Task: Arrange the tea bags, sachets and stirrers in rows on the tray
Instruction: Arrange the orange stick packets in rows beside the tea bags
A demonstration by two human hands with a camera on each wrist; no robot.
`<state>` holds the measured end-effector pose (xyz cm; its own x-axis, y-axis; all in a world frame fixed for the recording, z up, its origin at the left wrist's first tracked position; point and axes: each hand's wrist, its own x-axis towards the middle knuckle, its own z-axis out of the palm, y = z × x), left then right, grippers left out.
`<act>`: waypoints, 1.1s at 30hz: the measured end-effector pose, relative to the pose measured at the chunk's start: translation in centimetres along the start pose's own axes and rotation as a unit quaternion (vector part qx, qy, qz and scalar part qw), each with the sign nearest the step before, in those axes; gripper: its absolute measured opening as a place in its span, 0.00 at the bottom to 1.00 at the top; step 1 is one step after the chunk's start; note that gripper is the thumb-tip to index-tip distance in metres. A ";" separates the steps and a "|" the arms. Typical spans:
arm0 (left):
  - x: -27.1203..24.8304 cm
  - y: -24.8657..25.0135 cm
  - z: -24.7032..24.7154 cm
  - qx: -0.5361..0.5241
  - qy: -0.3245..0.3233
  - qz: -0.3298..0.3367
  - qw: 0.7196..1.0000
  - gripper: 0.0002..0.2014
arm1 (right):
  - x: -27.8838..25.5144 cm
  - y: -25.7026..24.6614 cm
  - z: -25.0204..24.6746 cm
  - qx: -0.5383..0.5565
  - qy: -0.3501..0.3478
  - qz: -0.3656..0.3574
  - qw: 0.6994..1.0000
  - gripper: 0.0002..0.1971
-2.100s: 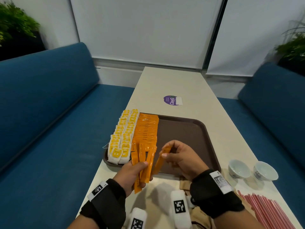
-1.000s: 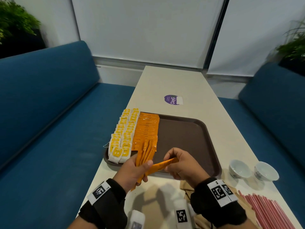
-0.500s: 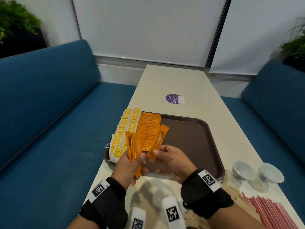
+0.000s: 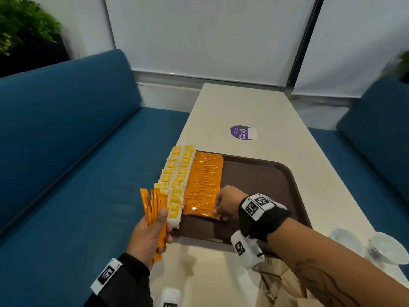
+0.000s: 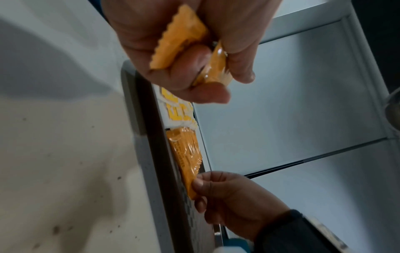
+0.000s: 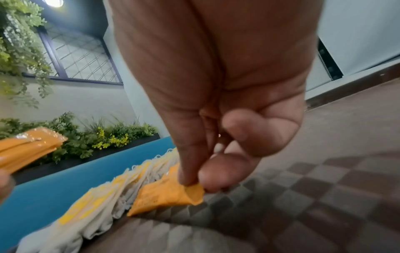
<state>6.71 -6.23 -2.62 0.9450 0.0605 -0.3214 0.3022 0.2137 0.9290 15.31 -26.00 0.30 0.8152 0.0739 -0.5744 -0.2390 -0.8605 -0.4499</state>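
A brown tray (image 4: 261, 178) lies on the table with two rows of white and yellow tea bags (image 4: 177, 176) along its left side and a row of orange sachets (image 4: 205, 173) beside them. My right hand (image 4: 222, 206) pinches the right end of the nearest orange sachet (image 4: 200, 211) (image 6: 168, 193) (image 5: 190, 171), which lies flat at the near end of that row. My left hand (image 4: 155, 227) (image 5: 194, 56) grips a bunch of several orange sachets (image 4: 155, 207) upright, left of the tray's near corner. Stirrers are out of sight.
Two small white cups (image 4: 385, 247) stand at the table's right edge. Brown paper packaging (image 4: 281, 282) lies in front of the tray. A purple sticker (image 4: 242, 132) sits beyond the tray. Blue benches (image 4: 66, 151) flank the table on both sides.
My right hand took one sachet from the bunch and carried it down onto the near end of the orange row. My left hand moved left with the remaining bunch.
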 end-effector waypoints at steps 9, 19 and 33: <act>0.3 -0.6 0.4 0.021 -0.011 -0.007 1.000 0.11 | 2.2 -1.7 -0.8 -0.200 -0.009 0.070 0.977 0.16; 0.7 -1.0 0.9 0.037 -0.028 -0.027 0.999 0.12 | 3.4 -1.1 -0.8 -0.109 0.042 0.052 0.992 0.13; 0.7 -1.1 0.5 0.026 -0.032 -0.056 0.998 0.11 | 2.5 -2.8 -0.2 -0.221 0.052 -0.045 0.973 0.15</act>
<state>7.13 -6.91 -3.83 0.9102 -0.0233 -0.4135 0.4115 0.1641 0.8965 18.10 -23.50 0.27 0.8772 0.1277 -0.4628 0.0680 -0.9873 -0.1435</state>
